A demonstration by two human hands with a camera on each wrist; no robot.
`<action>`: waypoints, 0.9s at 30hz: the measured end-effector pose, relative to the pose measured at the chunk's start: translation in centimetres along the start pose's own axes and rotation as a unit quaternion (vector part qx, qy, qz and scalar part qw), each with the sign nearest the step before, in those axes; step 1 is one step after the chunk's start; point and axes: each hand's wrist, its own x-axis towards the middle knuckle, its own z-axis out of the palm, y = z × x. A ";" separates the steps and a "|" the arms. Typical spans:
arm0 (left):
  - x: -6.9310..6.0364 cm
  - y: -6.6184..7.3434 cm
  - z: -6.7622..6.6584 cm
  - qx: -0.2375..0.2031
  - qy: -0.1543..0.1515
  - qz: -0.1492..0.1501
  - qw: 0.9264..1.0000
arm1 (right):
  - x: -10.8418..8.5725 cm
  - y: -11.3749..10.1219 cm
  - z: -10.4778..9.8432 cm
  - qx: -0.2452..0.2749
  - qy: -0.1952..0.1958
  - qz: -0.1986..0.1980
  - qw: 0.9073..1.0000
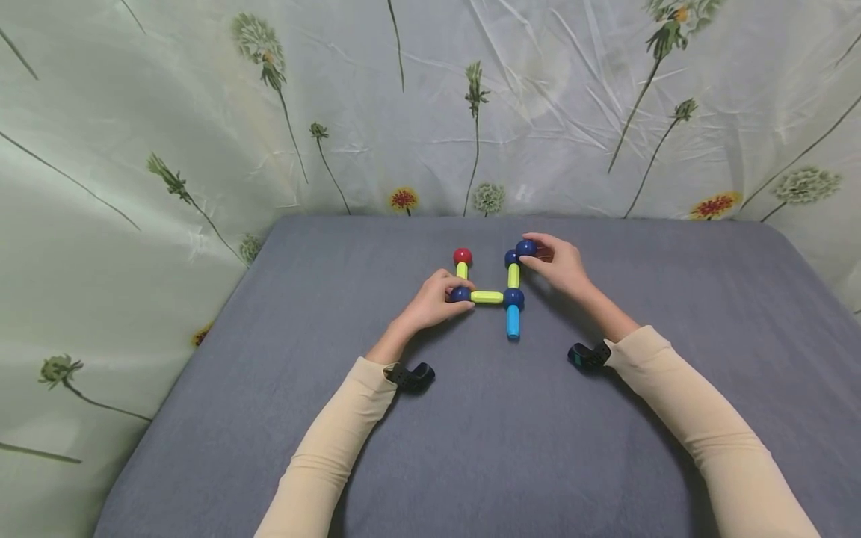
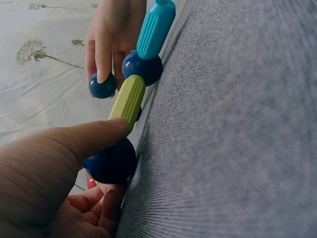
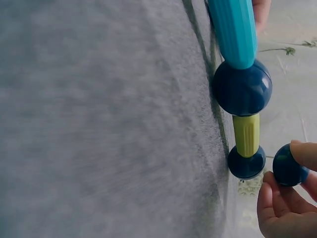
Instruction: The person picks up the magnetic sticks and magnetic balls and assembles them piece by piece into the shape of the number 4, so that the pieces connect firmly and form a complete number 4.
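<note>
A joined frame of ribbed rods and balls lies on the grey cloth. My left hand [image 1: 429,300] grips its left dark blue ball [image 2: 111,162], thumb and fingers on either side. From that ball a yellow-green rod [image 1: 487,297] runs right to another dark blue ball [image 1: 513,298]. A light blue rod [image 1: 513,323] points from there toward me, and a second yellow-green rod [image 1: 514,276] points away, ending in a dark blue ball [image 3: 246,162]. Beside that end, my right hand [image 1: 562,264] pinches a loose dark blue ball [image 3: 289,165], held off the cloth.
A red ball [image 1: 462,256] tops a short yellow-green rod [image 1: 462,270] beyond my left hand. The grey surface [image 1: 484,448] reaches back to a pale curtain [image 1: 430,112] printed with flowers. Black bands [image 1: 412,377] sit at both wrists.
</note>
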 end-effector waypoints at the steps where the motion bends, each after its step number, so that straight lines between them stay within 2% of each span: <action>1: 0.0 0.0 0.0 0.001 0.001 0.000 1.000 | -0.2 0.0 0.0 -0.001 -0.002 0.000 1.000; 9: 0.1 -0.1 0.1 0.001 0.004 0.005 1.000 | -1.7 0.2 -0.6 0.005 -0.019 0.007 1.000; 15: 0.1 -0.2 0.1 0.002 0.002 0.003 1.000 | -3.1 0.4 -1.1 0.000 -0.025 -0.009 1.000; 22: 0.0 -0.1 0.1 0.002 0.002 0.005 1.000 | -4.7 0.7 -1.6 -0.027 -0.030 -0.013 0.999; 27: 0.0 -0.1 0.1 0.004 0.002 0.002 1.000 | -5.5 0.7 -1.9 -0.019 -0.036 -0.015 0.999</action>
